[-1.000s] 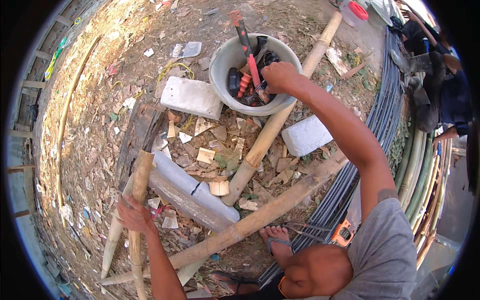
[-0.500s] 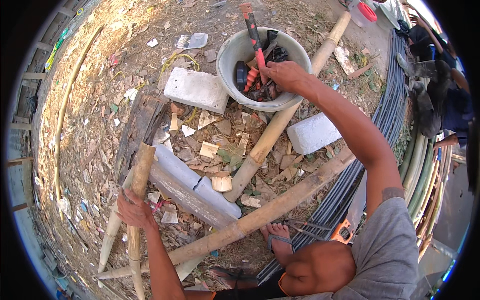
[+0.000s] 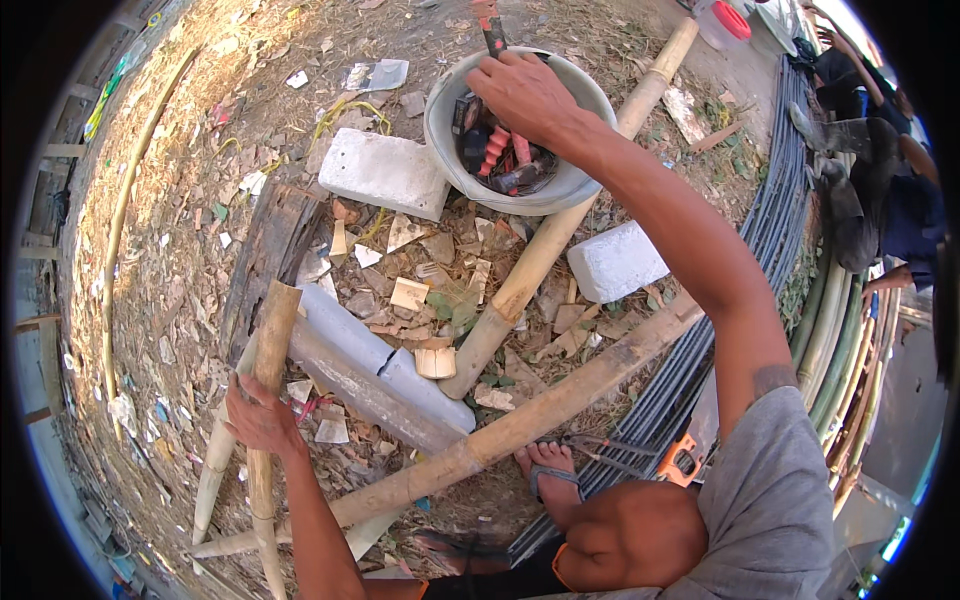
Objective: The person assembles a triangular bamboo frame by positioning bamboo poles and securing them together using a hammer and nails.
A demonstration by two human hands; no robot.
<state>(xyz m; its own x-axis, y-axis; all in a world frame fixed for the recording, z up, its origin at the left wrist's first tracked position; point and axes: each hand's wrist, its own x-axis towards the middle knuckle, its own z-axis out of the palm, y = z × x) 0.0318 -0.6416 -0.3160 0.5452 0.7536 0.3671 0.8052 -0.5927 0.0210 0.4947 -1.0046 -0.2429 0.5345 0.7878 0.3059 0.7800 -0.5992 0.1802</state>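
At the lower left, my left hand (image 3: 265, 415) grips an upright bamboo pole (image 3: 274, 345) with a sawn top end. A second, paler bamboo piece (image 3: 213, 470) leans just beside it. My right hand (image 3: 530, 95) is over a grey bucket (image 3: 440, 160), closed around a long tool with a red-and-black handle (image 3: 492, 30); its lower end is hidden by the hand. Inside the bucket lie a hammer (image 3: 520, 178), a red ribbed grip (image 3: 492, 150) and several dark tools.
Long bamboo (image 3: 500, 440) crosses in front of my foot; another pole (image 3: 520, 275) runs under the bucket's side. White blocks (image 3: 385, 170) (image 3: 617, 262), a grey pipe (image 3: 400, 365), a weathered plank (image 3: 270, 255), dark rods (image 3: 770, 210) and an orange-handled saw (image 3: 682, 460) lie around. People are at the right.
My right hand has moved up and left within the bucket's opening, and the red-and-black handle has shifted up with it. My left hand stays on the bamboo pole.
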